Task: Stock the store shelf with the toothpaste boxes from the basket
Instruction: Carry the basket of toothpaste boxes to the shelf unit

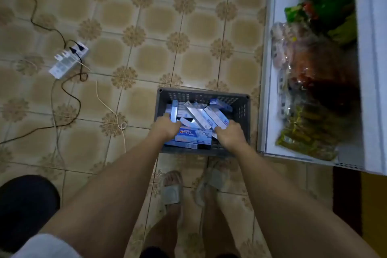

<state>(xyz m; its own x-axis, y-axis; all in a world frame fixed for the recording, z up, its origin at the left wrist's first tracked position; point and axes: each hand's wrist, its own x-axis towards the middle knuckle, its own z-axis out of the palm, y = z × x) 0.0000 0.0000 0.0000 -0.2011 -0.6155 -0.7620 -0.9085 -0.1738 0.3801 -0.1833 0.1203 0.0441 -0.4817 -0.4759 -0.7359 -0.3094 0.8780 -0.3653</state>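
**Basket of toothpaste boxes, both hands in, shelf to the right**

Left hand [167, 129]: inside the basket at its left side, fingers curled down among the boxes; seems to grip an upright box, though the fingertips are hidden, so the hold is a judgement.

Right hand [230, 134]: inside the basket at its right side, fingers curled over the end of a slanted box; apparently gripping it.

Boxes [193, 135]: blue and white, many, lying loose and crossed over one another. One lies flat, label up, between the two hands. The jumble likely explains the two-handed reach: each hand can lift its own box.

Basket [244, 111]: dark slotted plastic, on the tiled floor just ahead of the feet and just beside the shelf, probably set there to keep each carry short.

Shelf [270, 94]: white, at right, holding bagged goods; no toothpaste visible on it, so stocking seems barely begun.

Power strip [68, 62]: on the floor well to the left, cords trailing.
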